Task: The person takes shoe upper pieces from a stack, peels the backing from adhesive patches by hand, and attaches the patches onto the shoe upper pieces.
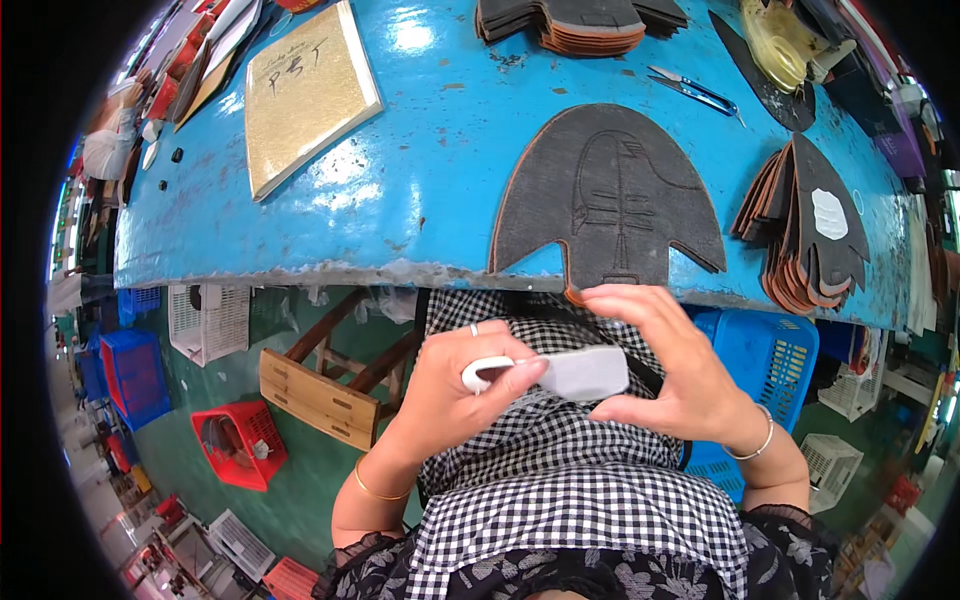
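My left hand is closed in a pinch on a small flat pale grey piece, held in front of my lap. A curved white loop shows at the same fingers; what it is I cannot make out. My right hand is open, its thumb and fingers apart around the piece's right end. Its fingertips are close to the lower edge of a dark brown leather cutout with stitched or pressed lines, lying flat at the table's front edge. Whether they touch it I cannot tell.
On the blue table lie a gold notebook, thread snips and stacked leather pieces. More leather pieces fan out at the right, near a tape roll. A wooden stool and a red basket stand below.
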